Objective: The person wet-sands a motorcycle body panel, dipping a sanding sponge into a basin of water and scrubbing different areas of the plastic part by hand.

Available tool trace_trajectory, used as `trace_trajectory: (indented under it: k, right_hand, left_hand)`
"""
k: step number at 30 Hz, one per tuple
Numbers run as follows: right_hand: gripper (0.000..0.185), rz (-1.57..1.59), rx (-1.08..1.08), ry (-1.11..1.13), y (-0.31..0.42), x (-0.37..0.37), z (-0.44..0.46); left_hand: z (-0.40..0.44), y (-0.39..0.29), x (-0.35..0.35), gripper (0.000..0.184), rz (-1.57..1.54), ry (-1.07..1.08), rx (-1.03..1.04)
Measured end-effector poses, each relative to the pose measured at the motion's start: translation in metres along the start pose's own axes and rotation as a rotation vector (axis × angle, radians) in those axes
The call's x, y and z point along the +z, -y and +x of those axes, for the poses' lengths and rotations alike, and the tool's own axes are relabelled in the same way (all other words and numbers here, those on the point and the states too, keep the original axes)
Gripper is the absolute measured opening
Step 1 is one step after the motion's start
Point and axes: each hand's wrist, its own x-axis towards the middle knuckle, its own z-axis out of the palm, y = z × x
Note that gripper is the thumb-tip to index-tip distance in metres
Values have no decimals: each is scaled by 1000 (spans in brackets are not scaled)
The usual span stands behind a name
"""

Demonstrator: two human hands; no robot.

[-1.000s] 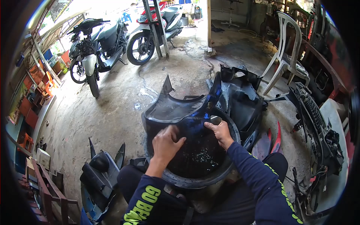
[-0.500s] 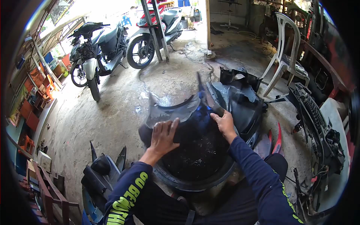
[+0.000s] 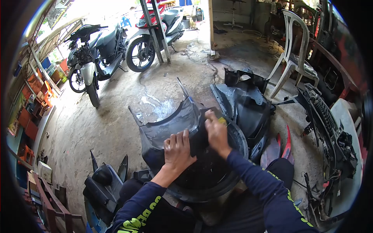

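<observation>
A dark plastic motorcycle fairing panel (image 3: 167,120) with two long prongs lies tilted over a round black basin (image 3: 241,143). Dark liquid fills the basin. My left hand (image 3: 178,152) is closed over the panel's near edge, its thumb stretched to the right. Against the panel's right side presses my right hand (image 3: 216,134), its fingers curled round a small pad (image 3: 222,121). Only a yellow part of that pad shows, and the hand is slightly blurred.
More dark body panels (image 3: 252,112) lie right of the basin, near red-tipped pieces (image 3: 286,143). Other black parts (image 3: 103,186) are at the left. A stripped motorcycle frame (image 3: 330,136) and a plastic chair (image 3: 293,58) stand right; motorcycles (image 3: 91,66) are parked behind.
The panel has shifted left and lower, with its prongs turned. My left hand has moved right along it. My right hand has moved left onto its side, and yellow now shows beside the fingers.
</observation>
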Motion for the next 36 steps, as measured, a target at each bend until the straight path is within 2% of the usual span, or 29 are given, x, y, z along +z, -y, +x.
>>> trace_trajectory:
  k: [2, 3, 5, 6, 7, 9, 10, 11, 13, 14, 15, 17, 21, 23, 25, 27, 28, 29, 31, 32, 33, 35, 36]
  right_hand:
    - [39, 2, -174, 14, 10, 9, -18]
    - [39, -1, -169, 6, 7, 4, -15]
    - [39, 38, 140, -2, -12, -7, 6]
    - [40, -27, 147, -42, -40, -4, 11]
    - [40, -22, 148, -43, -30, 1, 2]
    - [40, 11, -98, 18, 4, 7, -24]
    - [41, 23, -113, 43, 2, 4, -22]
    - [41, 25, -113, 39, -13, 1, -11]
    - [41, -51, 128, -53, -31, -7, 17]
    - [43, -70, 112, -54, -36, 0, 10]
    - [43, -124, -54, -41, -21, 8, -5]
    - [43, -61, -156, 59, 4, 7, -22]
    - [42, -114, 107, -4, -29, 3, 10]
    - [43, -28, -65, 35, 6, 8, -14]
    - [42, 27, -70, 68, -4, 3, -7]
    - [40, -205, 50, 31, -39, -4, 16]
    - [39, -193, 60, -18, -31, 2, 10]
    - [40, -145, -103, -11, -12, 8, -7]
    - [42, -9, -146, 80, 11, 11, -22]
    - [43, 26, -147, 112, 3, 7, -14]
    - [44, 87, 13, 66, -4, 8, -1]
    - [44, 0, 85, 7, -9, 11, 10]
    - [43, -10, -2, 15, -6, 17, -5]
  left_hand:
    - [3, 0, -1, 102, -41, 28, -38]
    - [1, 1, -1, 102, -44, 31, -29]
    - [-4, 3, -1, 101, -17, -23, 13]
    - [-4, 0, -1, 101, 2, -21, 27]
    - [-2, 2, -1, 101, 6, -19, 27]
    - [2, 3, 2, 102, 10, 13, -7]
    - [1, 6, 2, 102, -31, -8, 10]
    - [0, 6, 1, 102, -29, -8, 14]
    - [-3, 5, -2, 99, -20, -20, 52]
    - [-3, 7, -1, 99, -18, -21, 49]
    - [2, 10, 1, 100, -15, -15, 30]
    - [-4, 11, 2, 103, -25, 21, 14]
    - [-5, 9, 1, 102, -47, 4, 66]
    - [1, 7, -2, 98, -15, -48, 59]
    - [0, 10, -6, 98, -48, 0, 53]
    - [-1, 10, -8, 98, -42, 8, 77]
    - [-4, 10, -7, 98, -43, 12, 72]
    - [0, 12, -6, 98, -38, -14, 59]
    - [-3, 12, -5, 98, -43, -20, 46]
    - [-2, 17, -4, 99, -71, 11, 47]
    - [0, 20, -4, 101, -97, 37, 43]
    - [-2, 18, -3, 100, -77, -12, 82]
    - [-1, 19, -2, 101, -86, 9, 67]
